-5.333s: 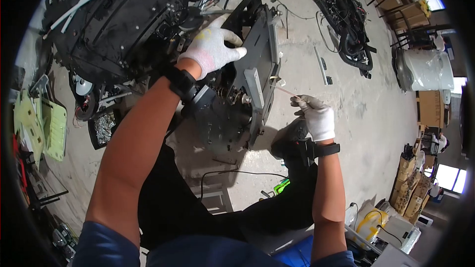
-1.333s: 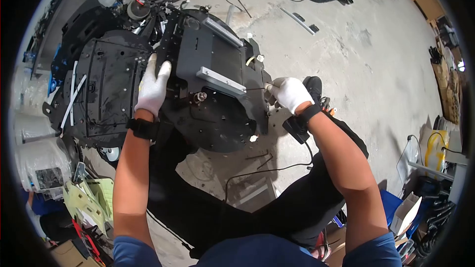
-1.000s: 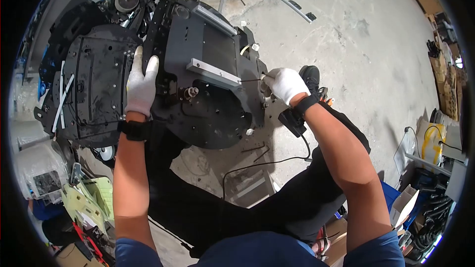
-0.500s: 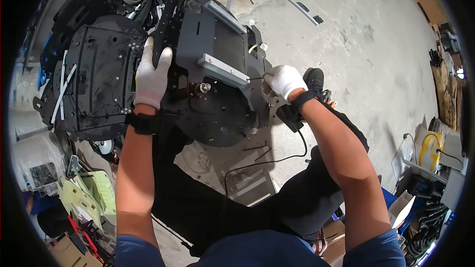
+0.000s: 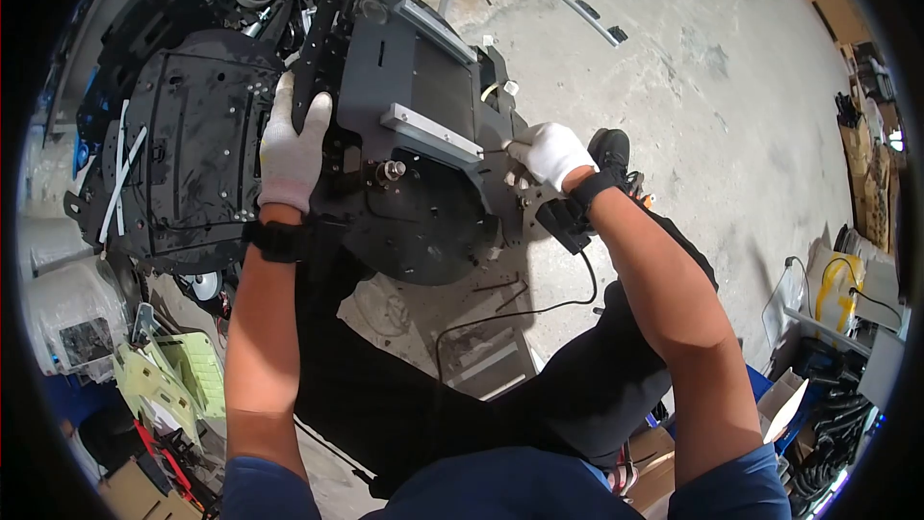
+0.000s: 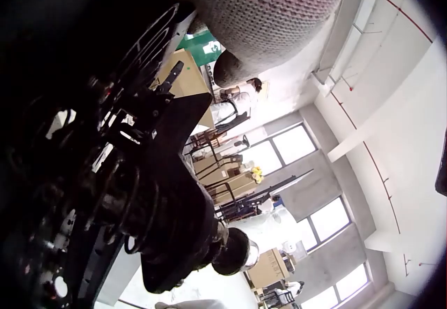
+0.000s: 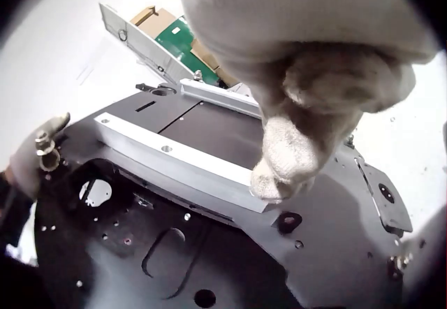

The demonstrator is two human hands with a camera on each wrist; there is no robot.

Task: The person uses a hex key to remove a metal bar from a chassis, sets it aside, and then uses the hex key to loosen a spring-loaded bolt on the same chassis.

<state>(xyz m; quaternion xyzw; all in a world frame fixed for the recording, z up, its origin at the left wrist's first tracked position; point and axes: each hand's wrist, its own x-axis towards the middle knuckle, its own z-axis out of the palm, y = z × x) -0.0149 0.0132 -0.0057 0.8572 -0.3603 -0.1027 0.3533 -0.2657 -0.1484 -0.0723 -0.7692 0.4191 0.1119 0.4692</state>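
Note:
My gloved left hand (image 5: 292,159) rests on the black machine frame (image 5: 308,67), fingers and thumb extended either side of its edge. My gloved right hand (image 5: 553,156) pinches a thin dark hex key (image 5: 497,151) at the near end of an aluminium rail (image 5: 438,137). In the right wrist view, the right fingers (image 7: 283,159) are right at the end of that rail (image 7: 178,157); the glove hides most of the key. The rail lies on the dark grey plate (image 5: 371,87) of the machine, with a second rail (image 5: 438,29) roughly parallel behind it.
A black panel (image 5: 197,149) with white strips lies beside the machine on the left. L-shaped dark rods (image 5: 510,299) lie on the floor near a black cable (image 5: 520,313). My shoe (image 5: 609,152) stands beyond the right hand; a metal strip (image 5: 585,17) lies further off.
Since the oldest frame the view has swung round, and the right hand has come from beside the plate to the rail's end with the key. Over the last second both hands have barely moved.

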